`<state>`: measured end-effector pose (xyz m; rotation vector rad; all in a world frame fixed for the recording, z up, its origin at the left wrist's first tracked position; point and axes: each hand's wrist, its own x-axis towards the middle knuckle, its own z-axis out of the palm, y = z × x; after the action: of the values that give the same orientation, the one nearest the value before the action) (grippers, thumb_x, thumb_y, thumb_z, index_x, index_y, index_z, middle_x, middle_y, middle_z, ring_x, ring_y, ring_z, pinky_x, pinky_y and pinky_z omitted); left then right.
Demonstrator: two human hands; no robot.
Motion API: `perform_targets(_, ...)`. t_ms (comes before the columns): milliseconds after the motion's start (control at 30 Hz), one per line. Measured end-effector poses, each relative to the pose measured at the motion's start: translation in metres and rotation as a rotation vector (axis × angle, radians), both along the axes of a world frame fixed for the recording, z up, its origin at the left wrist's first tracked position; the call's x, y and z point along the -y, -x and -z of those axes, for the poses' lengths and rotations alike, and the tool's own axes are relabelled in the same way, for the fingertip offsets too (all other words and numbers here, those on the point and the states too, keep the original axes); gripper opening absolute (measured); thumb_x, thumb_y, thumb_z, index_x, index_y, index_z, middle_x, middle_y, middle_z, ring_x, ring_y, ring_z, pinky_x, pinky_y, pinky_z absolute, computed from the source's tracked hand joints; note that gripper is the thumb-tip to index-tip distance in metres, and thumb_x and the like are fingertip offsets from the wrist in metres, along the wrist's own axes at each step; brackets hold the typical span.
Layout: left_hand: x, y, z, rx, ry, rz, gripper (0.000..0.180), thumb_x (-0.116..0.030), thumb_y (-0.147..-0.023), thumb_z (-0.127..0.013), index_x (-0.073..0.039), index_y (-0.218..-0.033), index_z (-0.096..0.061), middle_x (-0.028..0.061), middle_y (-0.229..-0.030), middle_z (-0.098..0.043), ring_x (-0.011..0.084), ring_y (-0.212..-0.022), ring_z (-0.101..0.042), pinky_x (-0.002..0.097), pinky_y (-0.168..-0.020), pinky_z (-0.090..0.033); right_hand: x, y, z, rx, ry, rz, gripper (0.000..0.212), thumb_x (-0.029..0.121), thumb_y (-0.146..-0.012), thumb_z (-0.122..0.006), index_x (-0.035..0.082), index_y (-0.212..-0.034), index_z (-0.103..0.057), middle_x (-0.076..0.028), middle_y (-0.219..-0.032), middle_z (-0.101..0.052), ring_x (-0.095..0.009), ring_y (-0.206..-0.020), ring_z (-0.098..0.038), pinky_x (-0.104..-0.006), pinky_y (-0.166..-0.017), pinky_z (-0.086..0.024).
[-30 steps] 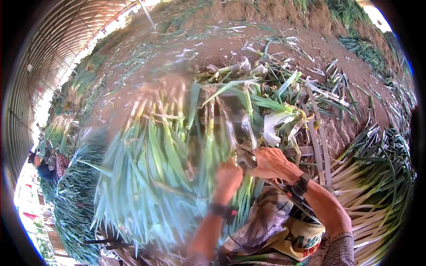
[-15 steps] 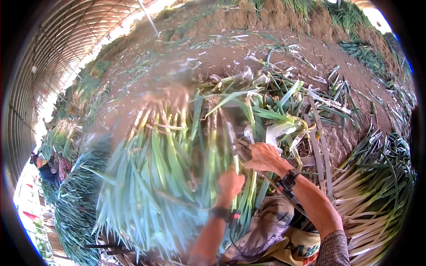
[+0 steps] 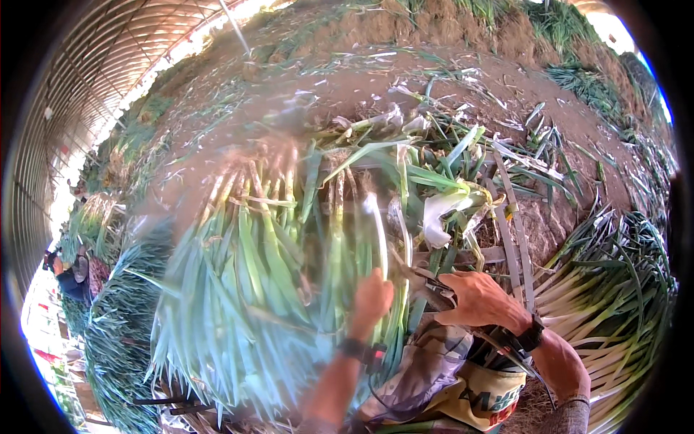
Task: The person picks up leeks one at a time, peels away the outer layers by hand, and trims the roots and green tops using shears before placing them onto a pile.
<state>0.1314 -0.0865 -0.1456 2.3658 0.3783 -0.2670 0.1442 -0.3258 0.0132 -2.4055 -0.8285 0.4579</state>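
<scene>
My left hand (image 3: 374, 298) is closed around the stalk of a green onion (image 3: 380, 235), whose white root end points away from me. Right of it, my right hand (image 3: 481, 300) grips a dark tool (image 3: 431, 288) with a hose or tube trailing below it; it looks like an air blow gun, its details partly hidden by the fingers. The tool's tip is just right of the held stalk, apart from it. A large heap of untrimmed green onions (image 3: 253, 289) with brown roots lies left of and under my left hand, partly blurred by a smear.
Peeled green onions with white stems (image 3: 571, 322) are piled at the right. Metal bars (image 3: 517, 235) of a frame stand before that pile. Stripped leaves and skins (image 3: 448, 159) lie beyond my hands. More onions (image 3: 126, 318) are heaped at the left; a person (image 3: 72, 275) is behind them.
My right hand has drawn the tool back toward me and to the right, away from the stalk. The stalk's root end now shows clean white. My left hand has barely moved.
</scene>
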Motion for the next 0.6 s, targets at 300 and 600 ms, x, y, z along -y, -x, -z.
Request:
perform_targets(300,-0.023,0.002,0.021,0.303,-0.224,0.361,0.019,-0.026,-0.094,-0.059,-0.007,-0.099,-0.061,0.0220,-0.089,-0.067,0.0410,-0.082,-0.066,0.0510,-0.071,-0.052,0.001,0.003,0.011,-0.038,0.071,0.039,0.057,0.038,-0.071,-0.073,-0.003,-0.108,-0.058,-0.022,-0.094,-0.064,-0.035,-0.080,-0.065,-0.0444,-0.072,-0.052)
perform_targets(600,-0.056,-0.063,0.027,0.116,-0.403,-0.011,0.030,-0.020,-0.088,-0.057,-0.003,-0.112,-0.057,0.0215,-0.102,-0.068,0.0387,-0.093,-0.068,0.0489,-0.083,-0.053,-0.014,0.007,0.025,-0.043,0.071,-0.015,0.060,0.038,-0.070,-0.076,-0.004,-0.109,-0.057,-0.019,-0.087,-0.062,-0.035,-0.078,-0.063,-0.0450,-0.072,-0.051)
